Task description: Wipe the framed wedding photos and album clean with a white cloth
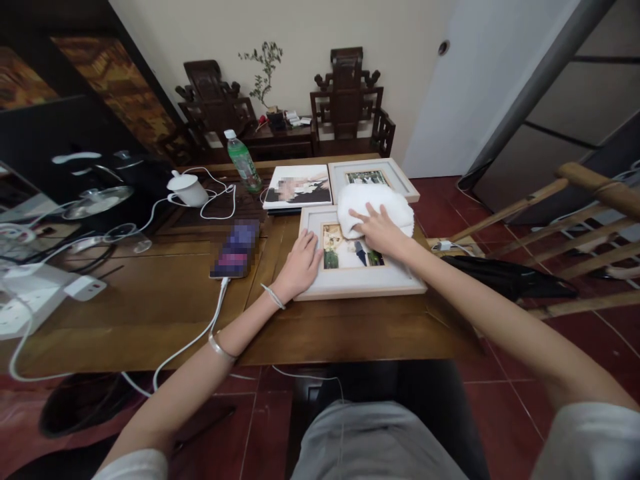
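While the left hand lies flat along the left edge of the picture frame, the right hand rests on a white cloth with fingers spread, no closed grasp showing; the cloth lies under that hand, over the frame's far right part, the left hand being farther off; the frame sits near the right edge of the table, its long axis roughly along the near edge; a second frame lies beyond, toward the far right corner; left of both stand a bottle and a lidded cup, the cup's contents hidden.
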### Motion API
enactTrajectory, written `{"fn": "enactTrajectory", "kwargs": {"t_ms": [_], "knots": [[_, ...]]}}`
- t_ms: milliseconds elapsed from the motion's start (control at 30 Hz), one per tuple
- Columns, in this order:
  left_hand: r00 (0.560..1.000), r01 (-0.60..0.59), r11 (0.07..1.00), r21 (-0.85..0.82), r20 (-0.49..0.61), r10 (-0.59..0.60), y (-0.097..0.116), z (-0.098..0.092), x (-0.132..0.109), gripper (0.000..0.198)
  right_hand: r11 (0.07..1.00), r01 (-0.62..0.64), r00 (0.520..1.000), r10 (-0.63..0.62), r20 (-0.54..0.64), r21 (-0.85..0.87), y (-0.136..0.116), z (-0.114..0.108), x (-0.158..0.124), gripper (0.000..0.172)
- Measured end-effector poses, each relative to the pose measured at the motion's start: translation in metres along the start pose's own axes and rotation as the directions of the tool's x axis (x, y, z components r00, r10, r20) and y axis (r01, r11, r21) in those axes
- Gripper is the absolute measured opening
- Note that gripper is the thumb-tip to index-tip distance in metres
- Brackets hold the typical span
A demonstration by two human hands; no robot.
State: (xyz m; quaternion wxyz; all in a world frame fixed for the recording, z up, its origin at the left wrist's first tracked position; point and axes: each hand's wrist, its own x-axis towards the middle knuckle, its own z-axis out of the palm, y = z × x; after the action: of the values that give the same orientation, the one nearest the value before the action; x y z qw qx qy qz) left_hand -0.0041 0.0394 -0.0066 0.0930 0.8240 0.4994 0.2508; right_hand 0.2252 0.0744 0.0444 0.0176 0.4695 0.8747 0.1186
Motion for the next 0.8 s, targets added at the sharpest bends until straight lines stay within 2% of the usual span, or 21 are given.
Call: {"fn": "enactTrajectory", "kwargs": {"t_ms": [133, 333, 400, 467, 533, 633, 800], "knots": [[1.0, 0.006, 1.0, 0.011, 0.015, -0.006, 0.002, -0.001, 0.001, 0.048, 0.997, 0.066, 0.996, -0.068, 0.049, 0.044, -0.022, -0.017, -0.034, 0.053], [0.999, 0.014, 0.999, 0.029, 0.041, -0.015, 0.004, -0.002, 0.001, 0.049, 0.961, 0.145, 0.949, -0.203, 0.241, 0.237, -0.05, -0.073, -0.085, 0.046], [0.999, 0.007, 0.999, 0.032, 0.032, -0.008, 0.003, -0.002, 0.0, 0.048, 0.943, 0.158, 0.936, -0.237, 0.259, 0.293, -0.06, -0.086, -0.098, 0.042], [1.0, -0.001, 0.999, 0.038, 0.027, 0.0, 0.003, -0.002, 0.0, 0.047, 0.932, 0.195, 0.937, -0.269, 0.223, 0.307, -0.069, -0.092, -0.108, 0.04], [0.999, -0.005, 0.999, 0.05, 0.033, 0.003, 0.002, -0.002, 0.0, 0.047, 0.928, 0.231, 0.946, -0.285, 0.157, 0.292, -0.076, -0.088, -0.111, 0.042], [0.999, -0.009, 0.998, 0.065, 0.045, 0.006, 0.002, -0.002, 0.0, 0.048, 0.94, 0.221, 0.964, -0.251, 0.088, 0.261, -0.073, -0.069, -0.103, 0.051], [0.999, -0.028, 0.997, 0.072, 0.024, 0.027, 0.001, -0.001, 0.0, 0.047, 0.964, 0.165, 0.983, -0.178, 0.047, 0.208, -0.031, -0.029, -0.066, 0.054]]}}
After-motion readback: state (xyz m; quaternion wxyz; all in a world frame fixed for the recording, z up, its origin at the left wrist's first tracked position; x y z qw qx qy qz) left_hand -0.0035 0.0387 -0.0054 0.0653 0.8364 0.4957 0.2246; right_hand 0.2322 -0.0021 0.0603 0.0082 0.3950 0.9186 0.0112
